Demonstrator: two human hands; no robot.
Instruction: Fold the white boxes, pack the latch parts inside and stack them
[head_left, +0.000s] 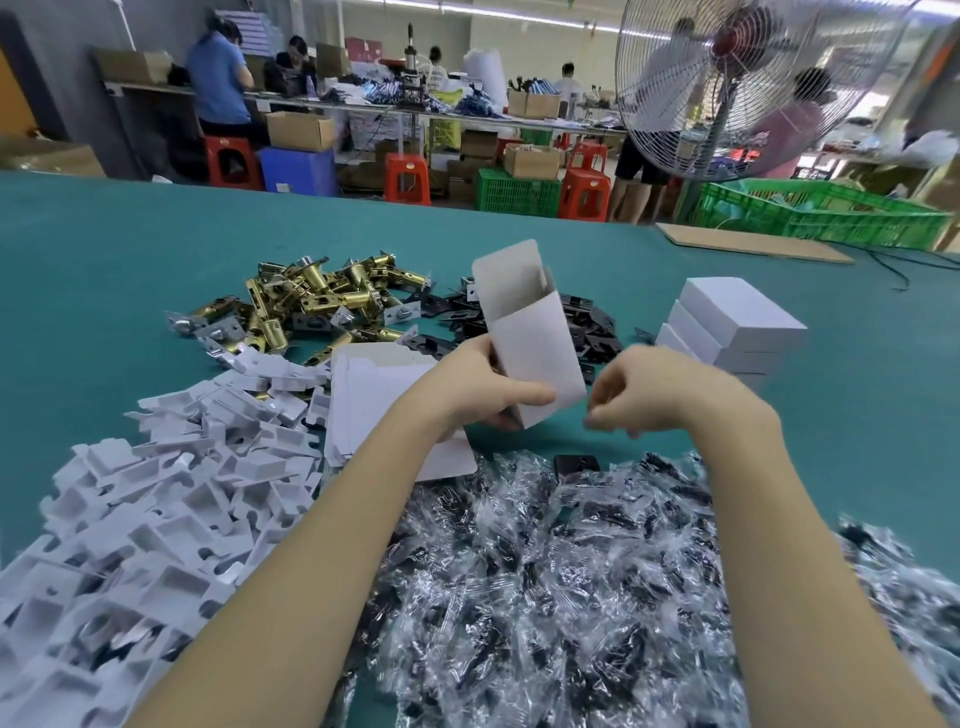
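Note:
My left hand (485, 387) grips the lower end of a white box (530, 338) that stands tilted, its top flap open and pointing away from me. My right hand (644, 392) hovers just right of the box's bottom corner, fingers curled; whether it touches the box I cannot tell. Flat unfolded box blanks (374, 395) lie under my left wrist. Brass latch bodies (322, 301) are heaped at the back left, black latch plates (592, 327) behind the box. A stack of closed white boxes (727, 322) stands at the right.
White folded card inserts (156, 499) cover the near left of the teal table (104, 260). Clear bags of black screws (571, 571) fill the near middle and right. A cardboard sheet (748, 241), a green crate (821, 208) and a fan (748, 83) stand at the far right.

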